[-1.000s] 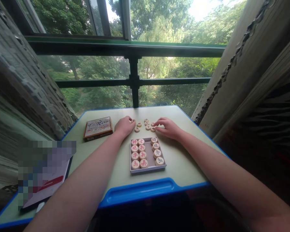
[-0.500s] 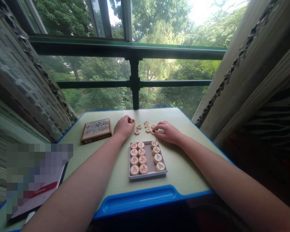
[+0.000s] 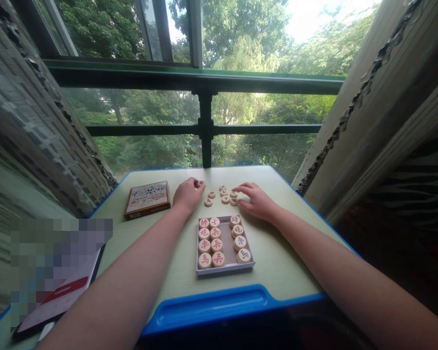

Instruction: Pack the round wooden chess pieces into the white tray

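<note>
My left hand (image 3: 187, 193) pinches a round wooden Chinese chess piece (image 3: 201, 183) with a dark character, left of a loose cluster. Beside that cluster on its right is my right hand (image 3: 254, 198), thumb and fingers apart. Its fingertips are at the edge of a chess piece (image 3: 233, 194); whether they touch it I cannot tell. Several more loose pieces (image 3: 225, 199) lie between the hands. Nearer me stands a shallow open box tray (image 3: 226, 266). Two columns of red-character pieces (image 3: 217, 244) fill its left side, and one column of dark-character pieces (image 3: 240, 242) runs down its right.
A box lid with Chinese lettering (image 3: 148, 199) lies at the table's left. Further forward left is a tablet-like device (image 3: 62, 296), partly blurred out. The pale table (image 3: 288, 257) has a blue rim with a moulded groove (image 3: 211, 306). Window railing and curtains surround it.
The fingers of my right hand have opened a little and drawn slightly away from the loose pieces. My left hand still pinches its piece. The whole view has shifted slightly.
</note>
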A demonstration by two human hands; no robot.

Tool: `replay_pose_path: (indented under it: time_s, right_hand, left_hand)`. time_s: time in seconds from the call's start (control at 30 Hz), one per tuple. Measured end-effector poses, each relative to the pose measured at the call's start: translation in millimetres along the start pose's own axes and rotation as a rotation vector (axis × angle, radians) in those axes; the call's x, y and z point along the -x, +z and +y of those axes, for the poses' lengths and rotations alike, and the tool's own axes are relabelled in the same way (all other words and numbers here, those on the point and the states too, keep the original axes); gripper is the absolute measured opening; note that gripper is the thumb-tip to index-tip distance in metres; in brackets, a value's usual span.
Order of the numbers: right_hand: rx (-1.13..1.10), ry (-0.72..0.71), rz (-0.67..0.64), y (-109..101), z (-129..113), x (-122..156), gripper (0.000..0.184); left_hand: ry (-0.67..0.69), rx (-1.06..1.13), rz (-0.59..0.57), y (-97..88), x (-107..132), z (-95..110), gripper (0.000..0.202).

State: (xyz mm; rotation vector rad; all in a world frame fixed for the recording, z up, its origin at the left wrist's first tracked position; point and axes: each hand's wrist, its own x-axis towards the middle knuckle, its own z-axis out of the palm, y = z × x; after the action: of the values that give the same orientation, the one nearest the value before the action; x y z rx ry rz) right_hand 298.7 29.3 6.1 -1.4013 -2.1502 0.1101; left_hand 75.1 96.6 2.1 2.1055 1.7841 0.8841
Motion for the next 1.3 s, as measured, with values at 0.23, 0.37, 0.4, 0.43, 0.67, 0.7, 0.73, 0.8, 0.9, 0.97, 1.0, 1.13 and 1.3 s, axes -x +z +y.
replay_pose_path:
  time_s: [0.23,0.37,0.4,0.43,0.67,0.7,0.73,0.8,0.9,0.97,1.0,1.13,1.3]
  right_hand:
    - [0.035,-0.075,-0.082,11,-5,-10,0.029]
    - [0.003,-0.060,-0.060,12,-3,-9,0.024]
    - [-0.009,-0.061,-0.039,12,-4,-9,0.024]
    - [-0.022,-0.070,-0.020,12,-5,-9,0.025]
    - [0.001,-0.205,-0.129,22,-14,-24,0.027]
    - [0.018,-0.208,-0.154,24,-14,-24,0.027]
    - [0.031,-0.207,-0.174,25,-13,-24,0.027]
    - [0.050,-0.195,-0.200,25,-11,-23,0.025]
    - [0.057,-0.168,-0.165,22,-11,-21,0.026]
    - [0.038,-0.180,-0.137,19,-13,-20,0.027]
    - [0.021,-0.197,-0.145,18,-14,-20,0.026]
    - [-0.033,-0.215,-0.202,13,-19,-21,0.022]
    - [-0.043,-0.147,-0.173,7,-18,-21,0.019]
  left_hand:
    - [-0.009,-0.020,-0.009,0.9,1,3,0.033]
    - [0.011,0.069,-0.080,0.2,1,3,0.034]
    - [0.009,0.120,-0.109,0.2,1,3,0.034]
    - [0.001,0.175,-0.135,0.3,0,2,0.034]
    - [-0.029,0.399,-0.328,2.7,-8,-4,0.042]
    - [-0.030,0.396,-0.366,2.6,-8,-4,0.042]
    - [-0.033,0.392,-0.400,2.4,-9,-4,0.041]
    - [-0.045,0.398,-0.444,1.4,-8,-3,0.041]
    - [-0.048,0.440,-0.456,-2.3,-5,0,0.038]
    - [-0.076,0.504,-0.458,-6.0,-2,3,0.033]
    - [-0.102,0.549,-0.459,-8.0,0,5,0.030]
    - [-0.229,0.759,-0.421,-12.9,8,18,0.023]
    - [-0.267,0.894,-0.476,-9.0,15,29,0.027]
